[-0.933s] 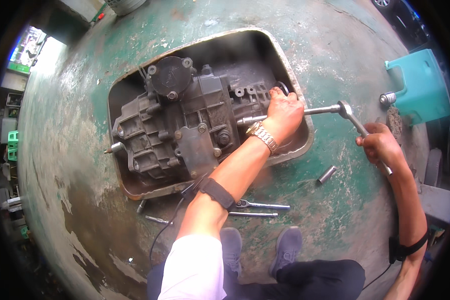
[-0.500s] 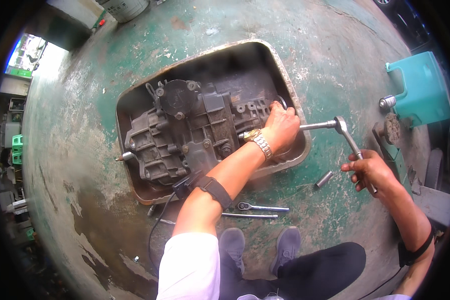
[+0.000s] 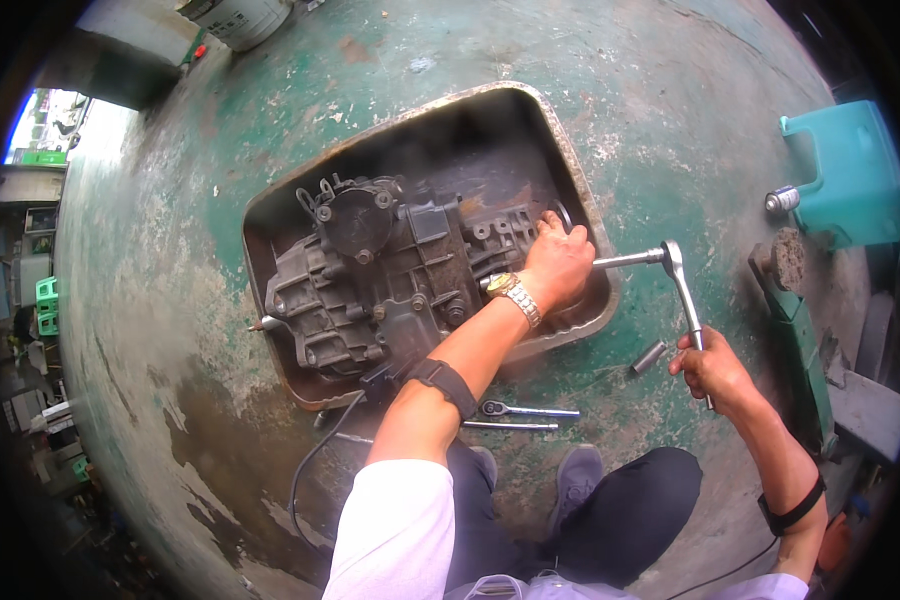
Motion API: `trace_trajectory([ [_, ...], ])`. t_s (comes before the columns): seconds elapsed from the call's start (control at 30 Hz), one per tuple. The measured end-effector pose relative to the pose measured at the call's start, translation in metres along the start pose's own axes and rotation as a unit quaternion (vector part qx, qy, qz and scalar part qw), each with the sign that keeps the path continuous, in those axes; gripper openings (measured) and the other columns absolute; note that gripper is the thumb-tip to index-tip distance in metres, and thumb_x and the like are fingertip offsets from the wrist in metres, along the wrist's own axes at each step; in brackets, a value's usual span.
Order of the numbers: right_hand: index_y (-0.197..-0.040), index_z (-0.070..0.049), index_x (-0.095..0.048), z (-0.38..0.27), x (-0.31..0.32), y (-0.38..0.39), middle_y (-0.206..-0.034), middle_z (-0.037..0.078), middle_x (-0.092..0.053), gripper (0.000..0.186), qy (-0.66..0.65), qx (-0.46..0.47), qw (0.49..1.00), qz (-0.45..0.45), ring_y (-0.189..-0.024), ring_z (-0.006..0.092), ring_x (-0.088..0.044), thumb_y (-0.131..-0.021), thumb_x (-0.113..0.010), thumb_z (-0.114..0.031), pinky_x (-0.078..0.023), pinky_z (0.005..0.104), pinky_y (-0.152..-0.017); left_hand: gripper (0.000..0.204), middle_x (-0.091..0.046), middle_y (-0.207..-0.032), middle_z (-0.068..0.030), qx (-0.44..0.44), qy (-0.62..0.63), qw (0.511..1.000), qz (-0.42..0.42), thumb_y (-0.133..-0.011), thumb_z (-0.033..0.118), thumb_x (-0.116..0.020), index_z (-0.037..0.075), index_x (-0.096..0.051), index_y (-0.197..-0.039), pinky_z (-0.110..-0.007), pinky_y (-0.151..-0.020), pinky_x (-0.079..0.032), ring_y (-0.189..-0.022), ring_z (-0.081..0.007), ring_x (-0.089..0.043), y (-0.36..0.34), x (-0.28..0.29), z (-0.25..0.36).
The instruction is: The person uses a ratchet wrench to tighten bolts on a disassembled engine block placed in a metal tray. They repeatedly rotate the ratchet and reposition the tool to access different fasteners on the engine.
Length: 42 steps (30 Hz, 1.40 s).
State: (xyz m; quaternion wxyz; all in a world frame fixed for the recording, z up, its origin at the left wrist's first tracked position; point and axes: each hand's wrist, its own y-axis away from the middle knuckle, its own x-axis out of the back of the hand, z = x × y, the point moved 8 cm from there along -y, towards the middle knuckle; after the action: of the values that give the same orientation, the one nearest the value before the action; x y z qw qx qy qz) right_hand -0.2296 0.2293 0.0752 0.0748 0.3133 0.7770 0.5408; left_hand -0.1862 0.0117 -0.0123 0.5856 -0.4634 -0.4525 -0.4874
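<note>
A dark, grimy gearbox (image 3: 355,270) lies in a rust-rimmed metal tray (image 3: 555,130). My left hand (image 3: 560,268) is at its right end, fingers curled against the round flange there; the palm hides part of their contact. From beneath that hand a long extension bar (image 3: 625,260) runs out over the tray's right rim. It joins the head of a ratchet wrench (image 3: 682,295), whose handle slants down toward me. My right hand (image 3: 718,373) is closed round the lower handle. What the bar's far end seats on is mostly covered by my left wrist.
Near my right hand lies a loose deep socket (image 3: 649,357). Below the tray are a second ratchet (image 3: 530,410) and a steel bar (image 3: 510,427). To the right stand a turquoise stool (image 3: 850,180), a small can (image 3: 782,200) and a green metal stand (image 3: 798,350).
The ratchet handle has swung clockwise, from slanting rightward to nearly straight toward me. My right hand moved left and nearer with it, its fingers now closed tighter. The left hand stays at the flange.
</note>
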Motion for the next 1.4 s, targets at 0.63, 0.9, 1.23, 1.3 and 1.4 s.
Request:
trace_trajectory([
  [0.63,-0.108,0.001,-0.050,0.051,0.009,-0.050,-0.077,0.006,-0.065,0.031,0.057,0.216,0.970,0.094,-0.060,0.0081,-0.049,-0.078,-0.043,0.007,-0.037,0.0243,-0.053,0.025,-0.059,-0.090,-0.0183,0.004,-0.033,0.998,0.054,-0.069,0.021,-0.065,0.001,-0.071,-0.081,-0.057,-0.085,-0.051,-0.102,-0.0553,-0.059,0.004,0.001,0.002],
  [0.9,-0.136,0.002,-0.042,0.030,0.004,-0.026,-0.086,0.006,-0.065,0.053,0.063,0.249,0.963,0.088,-0.053,0.0022,-0.040,-0.083,-0.047,0.001,-0.032,0.0183,-0.046,0.025,-0.061,-0.101,-0.0211,0.011,-0.015,1.000,0.002,-0.080,0.017,-0.059,-0.001,-0.073,-0.089,-0.057,-0.091,-0.046,-0.108,-0.0545,-0.056,0.010,0.007,0.003],
  [1.23,-0.152,-0.001,-0.023,-0.015,-0.004,0.029,-0.125,0.022,-0.057,0.083,-0.033,0.324,0.941,-0.092,-0.073,0.0169,-0.063,-0.086,-0.064,-0.031,-0.051,0.0250,-0.059,0.030,-0.050,-0.138,-0.0273,0.042,-0.004,0.998,0.051,-0.080,0.019,-0.059,-0.001,-0.074,-0.095,-0.059,-0.106,-0.032,-0.118,-0.0501,-0.052,0.017,0.017,0.003],
  [1.3,-0.152,0.001,-0.021,-0.026,-0.010,0.042,-0.132,0.024,-0.053,0.100,-0.058,0.381,0.910,-0.154,-0.086,0.0233,-0.068,-0.082,-0.070,-0.049,-0.055,0.0280,-0.065,0.022,-0.051,-0.131,-0.0319,0.032,0.011,0.994,0.106,-0.074,0.016,-0.060,-0.001,-0.070,-0.082,-0.057,-0.104,-0.036,-0.112,-0.0496,-0.054,0.020,0.023,0.002],
  [1.4,-0.151,0.005,-0.019,-0.033,-0.010,0.055,-0.138,0.025,-0.049,0.122,-0.020,0.427,0.896,-0.124,-0.104,0.0293,-0.066,-0.069,-0.075,-0.067,-0.055,0.0325,-0.079,0.017,-0.053,-0.126,-0.0326,0.021,0.022,0.991,0.129,-0.070,0.015,-0.061,0.000,-0.069,-0.075,-0.052,-0.099,-0.041,-0.105,-0.0468,-0.057,0.021,0.025,0.002],
])
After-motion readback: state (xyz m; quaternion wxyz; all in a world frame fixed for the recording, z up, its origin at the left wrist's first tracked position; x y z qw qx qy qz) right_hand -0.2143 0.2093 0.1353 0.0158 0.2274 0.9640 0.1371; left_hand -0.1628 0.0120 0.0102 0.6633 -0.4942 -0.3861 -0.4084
